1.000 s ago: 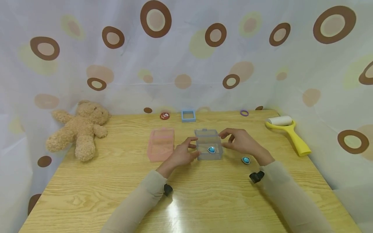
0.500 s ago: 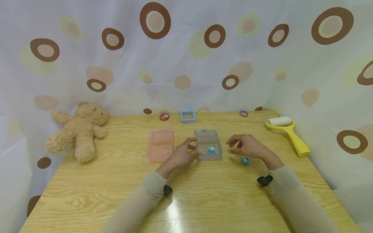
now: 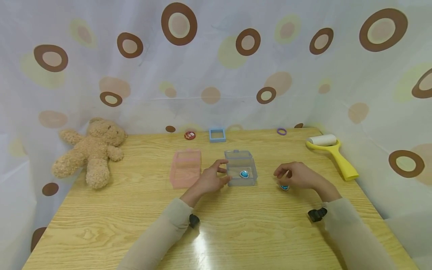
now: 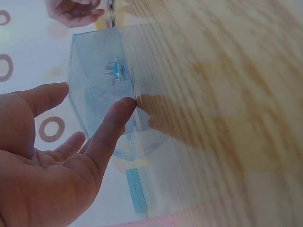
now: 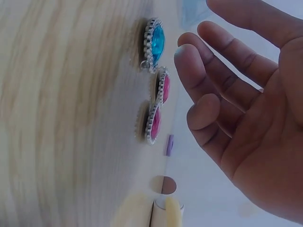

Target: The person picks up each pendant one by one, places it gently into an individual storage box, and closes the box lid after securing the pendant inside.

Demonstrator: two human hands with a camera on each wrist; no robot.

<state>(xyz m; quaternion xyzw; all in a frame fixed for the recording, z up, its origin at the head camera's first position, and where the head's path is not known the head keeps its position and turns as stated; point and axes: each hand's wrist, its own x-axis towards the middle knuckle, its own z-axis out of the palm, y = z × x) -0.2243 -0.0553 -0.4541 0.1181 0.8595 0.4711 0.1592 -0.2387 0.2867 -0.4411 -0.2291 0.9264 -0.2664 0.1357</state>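
My left hand (image 3: pixel 210 180) touches the left side of a clear bluish plastic box (image 3: pixel 241 182), whose lid stands up at the back. Its fingers are spread and fairly straight; in the left wrist view one fingertip meets the box's bottom edge. Inside the box lies a blue gem with a silver beaded rim (image 3: pixel 244 174). My right hand (image 3: pixel 298 175) hovers over a second blue gem (image 5: pixel 155 42) on the table, holding nothing, fingers loosely bent. Beyond that gem the right wrist view shows two pink gems (image 5: pixel 154 124), hidden behind the hand in the head view.
A pink open box (image 3: pixel 186 179) stands left of the left hand. Along the back are a red round badge (image 3: pixel 190 135), a blue square frame (image 3: pixel 217 140) and a purple ring (image 3: pixel 281 131). A teddy bear (image 3: pixel 98 150) sits left, a yellow-handled roller (image 3: pixel 342 161) right.
My right hand has moved right and toward me, away from the box's right side to above the loose blue gem. The left hand stays at the box.
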